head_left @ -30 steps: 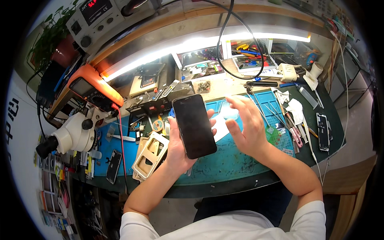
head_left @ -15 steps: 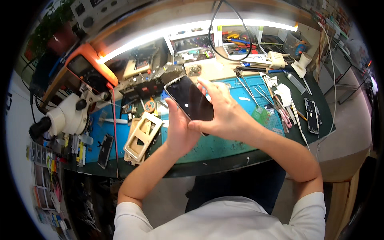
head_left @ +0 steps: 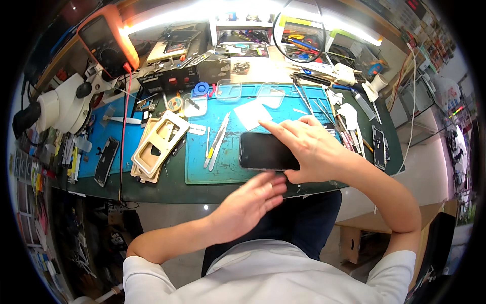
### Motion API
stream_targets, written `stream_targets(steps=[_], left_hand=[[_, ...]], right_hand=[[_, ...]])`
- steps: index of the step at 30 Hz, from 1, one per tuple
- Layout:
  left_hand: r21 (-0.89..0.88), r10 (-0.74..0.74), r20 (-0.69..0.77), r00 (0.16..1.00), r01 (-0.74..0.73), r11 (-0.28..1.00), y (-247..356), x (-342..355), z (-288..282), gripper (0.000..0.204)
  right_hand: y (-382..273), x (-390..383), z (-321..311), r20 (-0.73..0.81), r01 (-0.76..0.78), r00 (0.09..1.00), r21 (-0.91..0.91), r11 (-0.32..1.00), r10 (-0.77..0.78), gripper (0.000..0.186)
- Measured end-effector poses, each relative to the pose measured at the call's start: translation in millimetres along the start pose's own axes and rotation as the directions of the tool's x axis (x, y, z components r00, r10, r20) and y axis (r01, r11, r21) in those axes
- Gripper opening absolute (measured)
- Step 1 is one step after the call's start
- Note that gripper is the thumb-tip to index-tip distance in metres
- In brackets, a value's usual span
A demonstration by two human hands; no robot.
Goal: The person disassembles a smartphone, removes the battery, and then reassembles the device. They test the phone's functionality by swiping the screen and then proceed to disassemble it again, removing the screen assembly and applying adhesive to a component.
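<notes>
A black smartphone (head_left: 264,152) lies level, screen up, at or just above the blue-green work mat (head_left: 223,175). My right hand (head_left: 316,152) grips its right end, thumb on the near edge and fingers over the far edge. Below the phone's near edge, my left hand (head_left: 243,207) is apart from it, fingers stretched out, slightly blurred and holding nothing. Beyond the phone lies a white paper square (head_left: 250,115). Slim tweezers (head_left: 217,148) rest on the mat left of the phone. Whether the phone touches the mat is hard to tell.
Clear plastic boxes (head_left: 229,92) line the mat's far side. Beige frame-shaped moulds (head_left: 161,144) are stacked at left, near a white microscope (head_left: 61,106) and an orange multimeter (head_left: 104,40) with a red lead. Hand tools and a syringe (head_left: 363,106) crowd the right side.
The phone has come down from a tilted, two-handed hold to level, nearer me. My left hand has let go and drawn back toward me. The head view has shifted.
</notes>
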State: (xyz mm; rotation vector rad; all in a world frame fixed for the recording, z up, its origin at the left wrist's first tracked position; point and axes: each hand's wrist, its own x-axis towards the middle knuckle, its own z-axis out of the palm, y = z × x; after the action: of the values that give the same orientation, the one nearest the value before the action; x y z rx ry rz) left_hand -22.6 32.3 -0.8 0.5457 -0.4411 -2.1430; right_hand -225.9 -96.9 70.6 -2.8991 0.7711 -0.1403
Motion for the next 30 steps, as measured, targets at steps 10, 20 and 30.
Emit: stream_targets(steps=[10,20,30], left_hand=[[0.85,0.572,0.452,0.685,-0.136,-0.509,38.7,-47.1,-37.9,0.056],[0.915,0.801,0.143,0.581,0.232,-0.331,58.9,-27.3,-51.8,0.065],[0.789,0.697,-0.057,0.714,0.46,-0.407,113.2,-2.2,-46.0,0.024]], right_hand=[[4.7,13.9,6.4,0.151,0.044,0.987,0.076,0.996,-0.056,0.112],[8.4,6.0,15.1,0.08,0.041,0.995,0.162,0.986,-0.055,0.105],[17.5,-4.3,9.3,-0.01,0.018,1.0,0.217,0.976,-0.016,0.098]])
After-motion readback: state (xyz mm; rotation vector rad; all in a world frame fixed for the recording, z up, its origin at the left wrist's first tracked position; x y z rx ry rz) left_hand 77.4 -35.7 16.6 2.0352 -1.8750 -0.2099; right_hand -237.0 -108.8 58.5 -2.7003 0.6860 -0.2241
